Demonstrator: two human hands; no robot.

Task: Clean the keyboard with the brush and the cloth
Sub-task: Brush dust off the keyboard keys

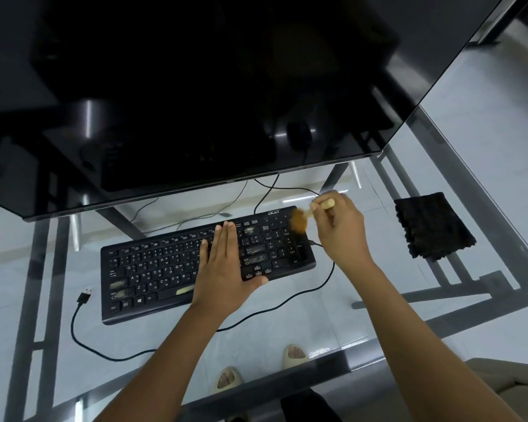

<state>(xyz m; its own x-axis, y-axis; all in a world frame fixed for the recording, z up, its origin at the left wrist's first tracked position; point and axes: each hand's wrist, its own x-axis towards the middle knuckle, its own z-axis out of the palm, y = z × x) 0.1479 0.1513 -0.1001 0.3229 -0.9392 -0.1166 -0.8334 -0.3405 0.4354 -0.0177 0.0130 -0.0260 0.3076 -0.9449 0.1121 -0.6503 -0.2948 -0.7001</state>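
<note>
A black keyboard [153, 269] lies on the glass table, with dusty smears on some keys. My left hand [223, 266] rests flat on its middle, fingers together, thumb hooked over the near edge. My right hand [342, 229] grips a small brush with a pale wooden handle [328, 204]. Its brown bristles [299, 220] are blurred over the keyboard's far right corner, at the number pad. A dark folded cloth [433, 226] lies on the glass to the right, apart from both hands.
A large dark monitor [195, 102] overhangs the far side, close above the keyboard. The keyboard's cable [73, 324] loops over the glass table [485, 166] to an unplugged USB plug [84, 296]. My sandalled feet [293, 354] show through the glass.
</note>
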